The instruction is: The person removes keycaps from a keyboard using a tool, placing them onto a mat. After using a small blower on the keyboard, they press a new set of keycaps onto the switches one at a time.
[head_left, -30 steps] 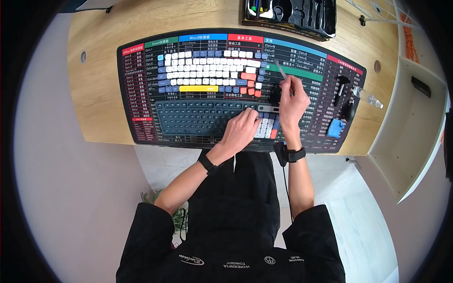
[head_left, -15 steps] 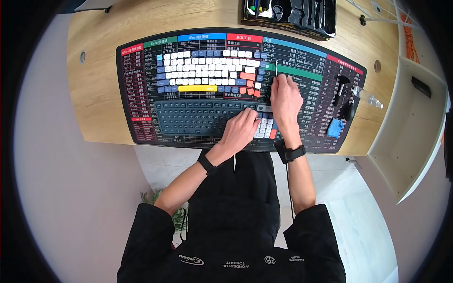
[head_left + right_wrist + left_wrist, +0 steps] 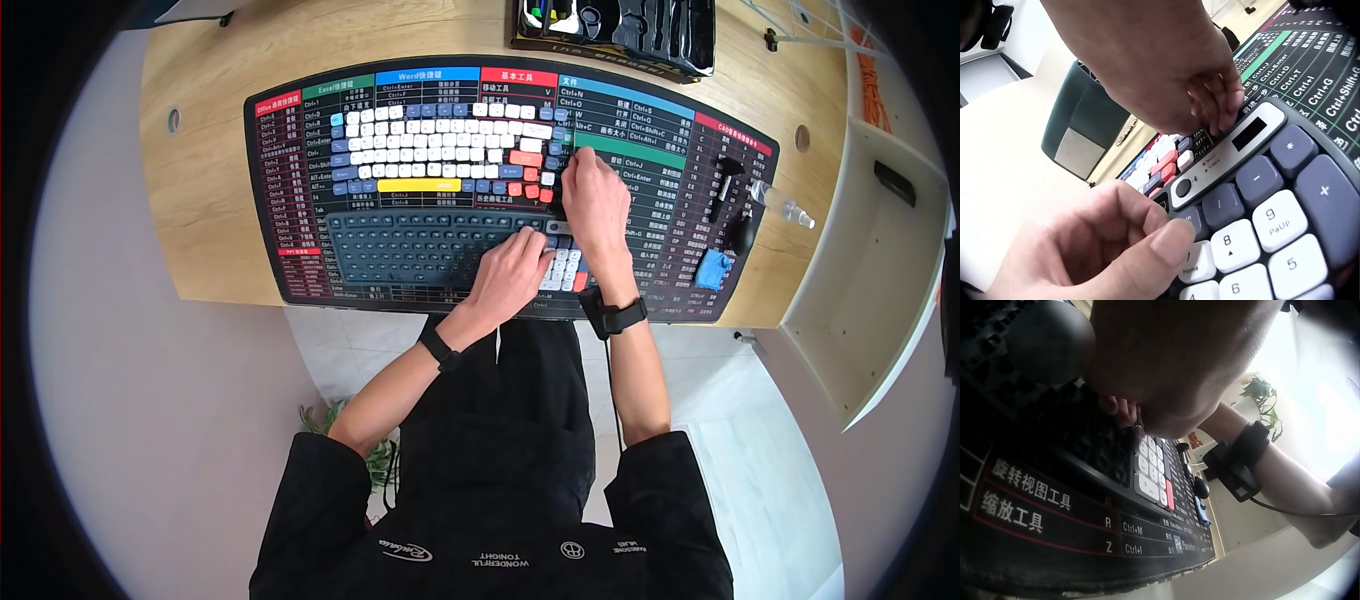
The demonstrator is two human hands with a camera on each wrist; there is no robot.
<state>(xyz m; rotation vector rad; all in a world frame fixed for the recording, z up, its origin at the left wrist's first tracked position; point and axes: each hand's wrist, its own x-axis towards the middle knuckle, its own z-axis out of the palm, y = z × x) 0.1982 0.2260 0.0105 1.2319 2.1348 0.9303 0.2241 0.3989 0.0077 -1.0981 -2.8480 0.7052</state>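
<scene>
My left hand (image 3: 513,270) rests on the right part of the dark keyboard (image 3: 400,250), fingers bent; in the right wrist view the left thumb (image 3: 1174,242) lies at the number-pad keys (image 3: 1235,242). Just beyond the keyboard's top right corner is my right hand (image 3: 597,205), fingers curled in a pinch around a thin tool that the hand mostly hides. Its fingertips are beside the right end of the rows of white, blue and red keycaps (image 3: 430,143), which lie above the keyboard with a long yellow one (image 3: 418,185). Most of the keyboard has no caps.
The printed desk mat (image 3: 640,150) lies under everything. At its right are a black brush (image 3: 727,180), a black blower (image 3: 741,235), a blue cloth (image 3: 712,270) and a clear bottle (image 3: 785,207). A black tray (image 3: 610,62) stands at the back.
My right hand has moved left and slightly away from the body, from beside the keycaps to near their right end; the tool's tip, plain before, is now hardly visible. My left hand has stayed put.
</scene>
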